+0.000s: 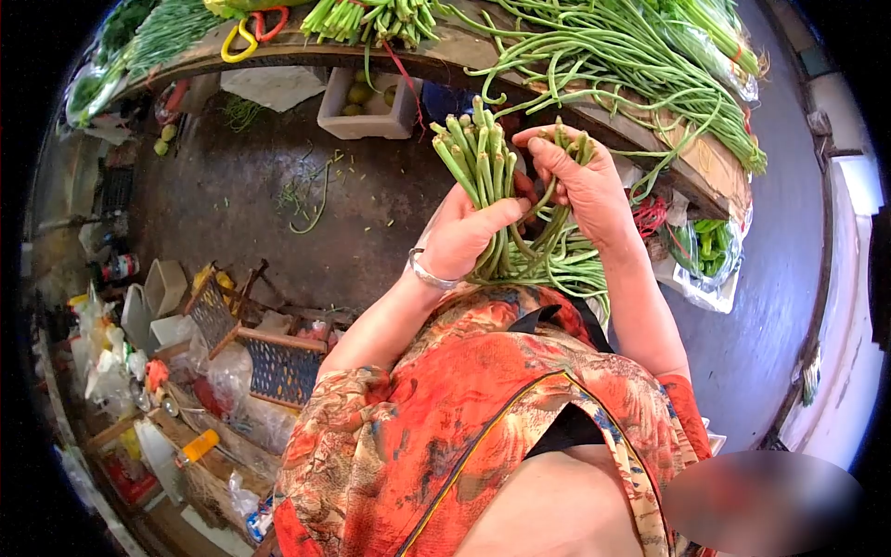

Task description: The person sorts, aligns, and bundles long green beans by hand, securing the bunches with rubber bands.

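Person in front of the wooden stall counter [464, 58], both hands busy just off its front edge. Left hand [457, 237] wrapped around a thick bunch of yardlong beans [483, 167], thumb laid across the front, stem ends poking up toward the counter, rough and not level. Right hand [585, 181] grips a smaller set of beans [553, 221] near the ends, thumb against curled fingers; exact contact of the hidden fingertips, cannot tell. The two sets sit just beside each other; whether they touch behind the fingers, cannot tell. More beans [571, 265] trail below the hands, on the side away from the counter.

Step in hand, judged from the pose: sorting beans into the fist, ends roughly together. Next move, as a judgement, calls for the left fist to stay firm while the right set comes in alongside, ends matched; too loose a left grip could let stems slip, too hard a squeeze could snap them.

Around: loose yardlong beans [622, 60] on the counter, some hanging over its edge; a bunch of cut green stems [371, 20] on it too; red cord [401, 82] dangling off its front. Below the counter, white foam box [367, 126] with round fruit. Floor in front of it: green scraps [299, 197].
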`<state>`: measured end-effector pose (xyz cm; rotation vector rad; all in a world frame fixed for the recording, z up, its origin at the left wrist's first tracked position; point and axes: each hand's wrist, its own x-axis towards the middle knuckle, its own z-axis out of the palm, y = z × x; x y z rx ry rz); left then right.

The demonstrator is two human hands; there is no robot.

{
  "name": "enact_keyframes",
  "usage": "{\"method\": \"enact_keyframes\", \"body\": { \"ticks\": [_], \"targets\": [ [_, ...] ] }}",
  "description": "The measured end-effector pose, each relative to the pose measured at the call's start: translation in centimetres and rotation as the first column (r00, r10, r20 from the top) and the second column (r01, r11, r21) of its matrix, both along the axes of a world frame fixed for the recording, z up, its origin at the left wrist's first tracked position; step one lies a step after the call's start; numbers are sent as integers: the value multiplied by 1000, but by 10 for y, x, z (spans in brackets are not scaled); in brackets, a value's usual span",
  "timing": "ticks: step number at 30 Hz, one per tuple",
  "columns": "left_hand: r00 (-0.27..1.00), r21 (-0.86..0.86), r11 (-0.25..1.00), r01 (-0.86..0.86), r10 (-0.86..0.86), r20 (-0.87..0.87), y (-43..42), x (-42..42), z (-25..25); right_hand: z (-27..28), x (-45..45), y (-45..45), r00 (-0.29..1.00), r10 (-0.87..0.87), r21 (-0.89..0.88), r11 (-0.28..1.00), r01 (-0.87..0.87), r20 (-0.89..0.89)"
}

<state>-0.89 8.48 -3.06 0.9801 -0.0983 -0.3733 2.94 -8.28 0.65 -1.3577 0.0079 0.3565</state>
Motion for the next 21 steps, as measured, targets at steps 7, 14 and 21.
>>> {"method": "enact_keyframes", "body": {
  "ticks": [7,14,21],
  "targets": [
    [997,28,998,55,-56,49,1,0,-2,1,0,-2,986,166,36,986,-166,4],
    [994,-27,999,-24,21,-105,0,-1,-3,2,-3,-5,997,74,-62,995,-74,-6],
    [988,-27,995,-95,91,-125,4,-1,-16,3,-3,-5,986,135,-75,989,-128,98]
  ]
}}
